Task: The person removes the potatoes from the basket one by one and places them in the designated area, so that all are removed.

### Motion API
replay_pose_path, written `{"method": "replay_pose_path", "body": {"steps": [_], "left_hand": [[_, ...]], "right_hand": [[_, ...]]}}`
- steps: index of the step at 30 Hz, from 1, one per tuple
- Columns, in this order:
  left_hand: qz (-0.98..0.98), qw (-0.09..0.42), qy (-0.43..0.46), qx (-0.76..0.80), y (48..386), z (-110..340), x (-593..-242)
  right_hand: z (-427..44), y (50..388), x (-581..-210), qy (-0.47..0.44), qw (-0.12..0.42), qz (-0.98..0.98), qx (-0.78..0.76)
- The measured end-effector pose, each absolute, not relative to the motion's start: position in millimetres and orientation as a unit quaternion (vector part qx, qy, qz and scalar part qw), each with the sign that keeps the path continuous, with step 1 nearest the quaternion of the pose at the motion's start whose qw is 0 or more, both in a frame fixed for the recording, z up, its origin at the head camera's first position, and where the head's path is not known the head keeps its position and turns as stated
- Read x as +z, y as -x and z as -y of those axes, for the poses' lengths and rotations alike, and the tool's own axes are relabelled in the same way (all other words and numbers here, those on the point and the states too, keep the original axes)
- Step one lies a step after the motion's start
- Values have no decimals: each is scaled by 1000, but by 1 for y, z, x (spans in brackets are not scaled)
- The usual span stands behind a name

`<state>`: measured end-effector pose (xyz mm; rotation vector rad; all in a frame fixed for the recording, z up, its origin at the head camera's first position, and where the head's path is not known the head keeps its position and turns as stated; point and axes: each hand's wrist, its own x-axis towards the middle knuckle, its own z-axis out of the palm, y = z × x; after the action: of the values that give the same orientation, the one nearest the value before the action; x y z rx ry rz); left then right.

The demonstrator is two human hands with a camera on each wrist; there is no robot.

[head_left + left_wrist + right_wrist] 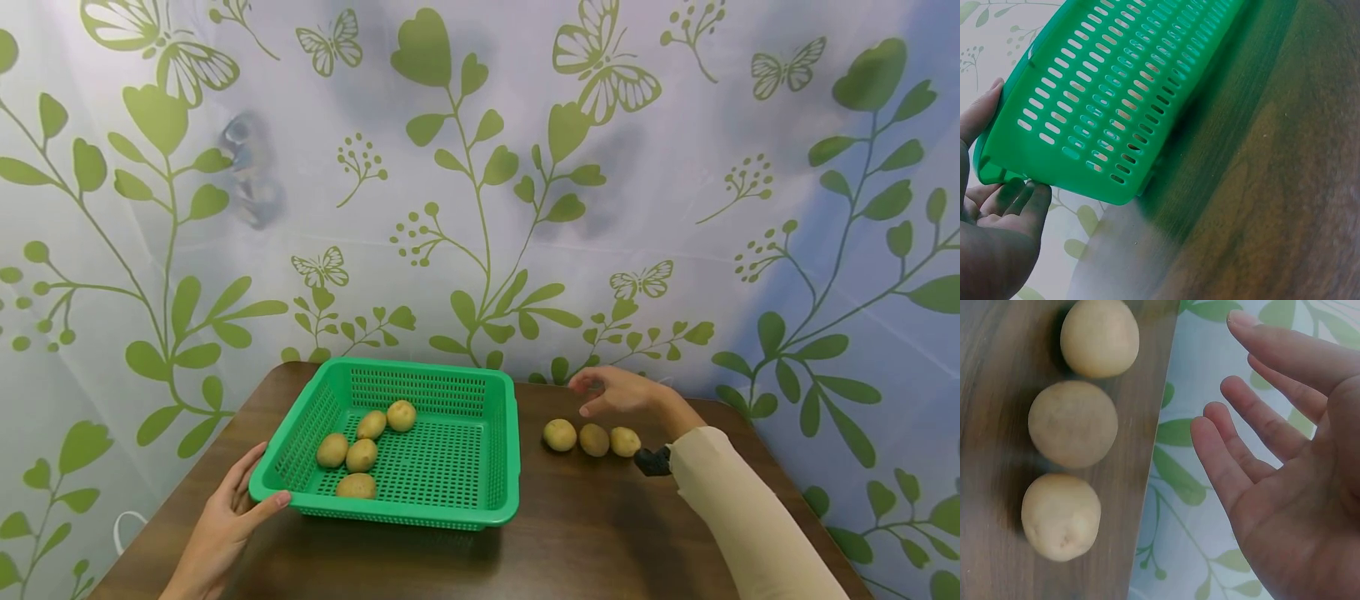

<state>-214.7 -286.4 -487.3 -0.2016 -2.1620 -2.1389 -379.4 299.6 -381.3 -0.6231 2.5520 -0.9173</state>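
A green plastic basket with slotted walls stands on the table's left side. Several potatoes lie in its left half. My left hand grips the basket's near-left corner, thumb over the rim and fingers curled under it, as the left wrist view shows for the hand and basket. Right of the basket, three potatoes sit in a row: a left one, a browner middle one and a right one. Just above and behind them hovers my right hand, fingers spread, holding nothing.
The dark brown wooden table ends at a pale curtain printed with green leaves and butterflies. A black object sits at my right wrist by the cream sleeve. A white loop shows beyond the table's left edge.
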Motion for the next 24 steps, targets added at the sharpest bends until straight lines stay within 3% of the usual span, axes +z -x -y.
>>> {"method": "replay_pose_path", "body": {"steps": [20,24], "left_hand": [[711,45,67,-699,216,287,-488],[715,47,64,-695,216,288,-488]], "right_hand": [[-250,382,-374,210,223,-880,-363],[-240,386,-373,253,211,-884,-333]]}}
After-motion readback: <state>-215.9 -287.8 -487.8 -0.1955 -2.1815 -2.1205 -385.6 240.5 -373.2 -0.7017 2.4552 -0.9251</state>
